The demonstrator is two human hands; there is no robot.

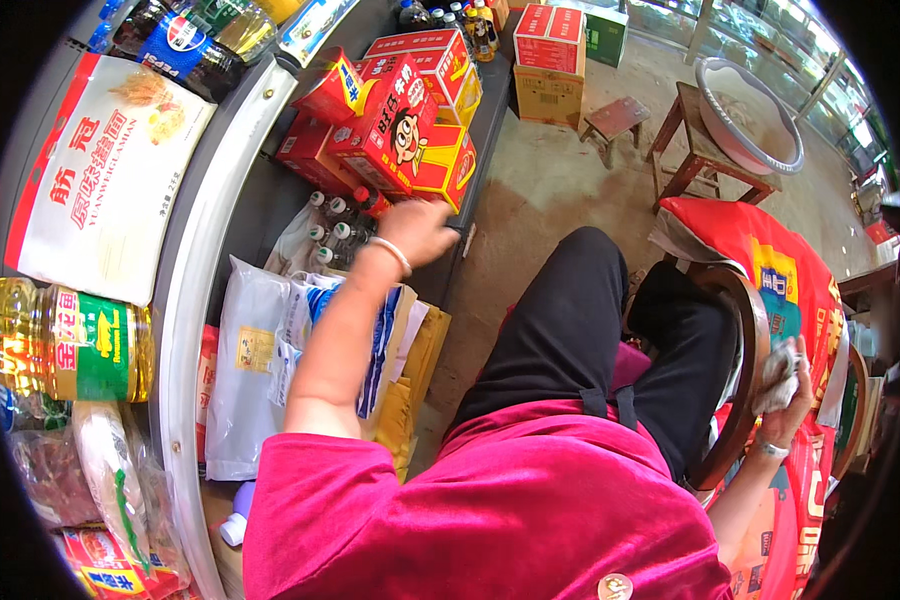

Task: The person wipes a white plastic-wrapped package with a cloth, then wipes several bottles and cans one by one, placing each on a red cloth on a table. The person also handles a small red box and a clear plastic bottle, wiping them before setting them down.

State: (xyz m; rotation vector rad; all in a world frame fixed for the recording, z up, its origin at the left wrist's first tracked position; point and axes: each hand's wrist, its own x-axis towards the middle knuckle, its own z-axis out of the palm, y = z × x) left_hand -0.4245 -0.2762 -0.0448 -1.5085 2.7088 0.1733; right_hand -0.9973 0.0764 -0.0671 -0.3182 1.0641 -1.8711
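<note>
My left hand (418,231), with a pale bangle at the wrist, reaches over the lower shelf (487,112). It is slightly blurred, with the fingers bent down beside a red and yellow carton (444,166). A small bottle with a red cap (371,201) is close to its knuckles. Whether the fingers grip anything is hidden. Just below lie several clear bottles with white caps (337,232). Off to the right, by the wooden chair arm (746,352), my right hand (789,412) holds a crumpled grey-white cloth (780,379).
Red milk cartons (390,124) are stacked on the shelf, above plastic-wrapped packs (251,367). An upper shelf holds a noodle pack (109,176) and an oil bottle (71,341). Large red sacks (795,262) flank the chair. Beyond stand a low stool (619,120) and a basin (750,112).
</note>
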